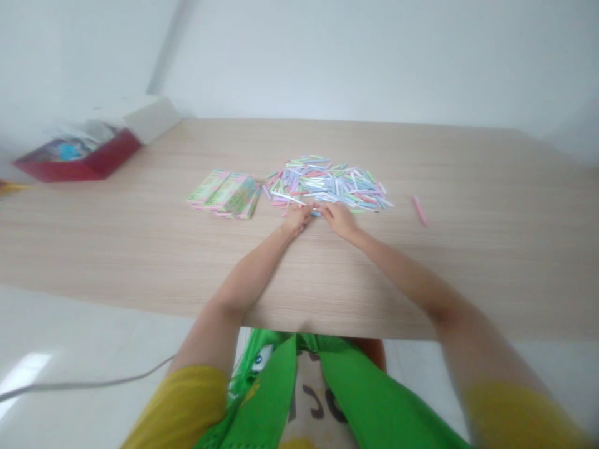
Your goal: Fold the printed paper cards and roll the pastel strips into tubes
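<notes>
Where the near edge of a loose pile of slim pastel sticks point(337, 186) lies on the wood-grain table point(468, 262), the head view shows the left hand point(298, 219) and the right hand point(340, 219) almost meeting, fingertip to fingertip. Fingers on both are bent inward, the left ones curled more tightly; I cannot tell whether either pinches a stick, as the picture is soft there. One pale stick slants down to the left fingers, and a short blue one shows between the hands.

Handling such thin pieces well probably calls for light fingertip contact, with the wrists low and one stick parted from its neighbours at a time. Crossed sticks could easily roll or drag others along.

Left of the pile, close beside it, printed green-and-pink packs point(224, 192) lie together, limiting room on that side. A thicker pink stick point(420, 211) lies alone to the right. Well apart, at the far left, stands an open red box point(105, 156) with mixed contents. Bare table separates the hands from the near edge.
</notes>
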`<state>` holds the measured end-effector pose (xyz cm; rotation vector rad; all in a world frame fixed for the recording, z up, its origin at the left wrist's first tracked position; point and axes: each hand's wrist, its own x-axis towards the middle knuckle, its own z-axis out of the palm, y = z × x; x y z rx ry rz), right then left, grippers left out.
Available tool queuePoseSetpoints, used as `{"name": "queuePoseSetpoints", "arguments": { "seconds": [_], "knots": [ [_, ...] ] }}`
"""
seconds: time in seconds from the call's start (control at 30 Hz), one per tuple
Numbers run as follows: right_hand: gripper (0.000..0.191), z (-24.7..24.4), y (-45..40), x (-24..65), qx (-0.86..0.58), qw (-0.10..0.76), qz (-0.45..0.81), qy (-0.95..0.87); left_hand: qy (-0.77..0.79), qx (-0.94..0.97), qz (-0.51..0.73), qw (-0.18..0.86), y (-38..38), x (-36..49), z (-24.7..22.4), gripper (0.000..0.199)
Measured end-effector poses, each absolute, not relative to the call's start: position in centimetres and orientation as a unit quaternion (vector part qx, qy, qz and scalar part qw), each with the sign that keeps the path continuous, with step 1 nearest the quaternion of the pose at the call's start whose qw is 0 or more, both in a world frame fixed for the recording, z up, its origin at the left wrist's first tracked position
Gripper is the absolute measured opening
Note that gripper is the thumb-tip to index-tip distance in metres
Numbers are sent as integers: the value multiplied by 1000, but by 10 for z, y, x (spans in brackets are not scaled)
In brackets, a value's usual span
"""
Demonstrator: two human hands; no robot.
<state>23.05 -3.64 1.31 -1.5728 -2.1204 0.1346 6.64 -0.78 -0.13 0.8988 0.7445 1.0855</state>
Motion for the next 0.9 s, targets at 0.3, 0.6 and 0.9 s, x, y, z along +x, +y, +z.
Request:
{"name": "queuePoseSetpoints", "arguments": {
  "seconds": [0.3, 0.6, 0.9],
  "knots": [
    [26, -12, -67, 240, -629, 369, 105, -676, 328, 335, 583, 663, 2, 50, 5, 25],
    [18, -8, -77, 260, -760, 405, 149, -485, 449, 521, 516, 511, 2, 71, -11, 30],
    [14, -13, -81, 254, -750, 464, 207, -423, 651, 604, 389, 245, -7, 94, 0, 52]
  ]
}}
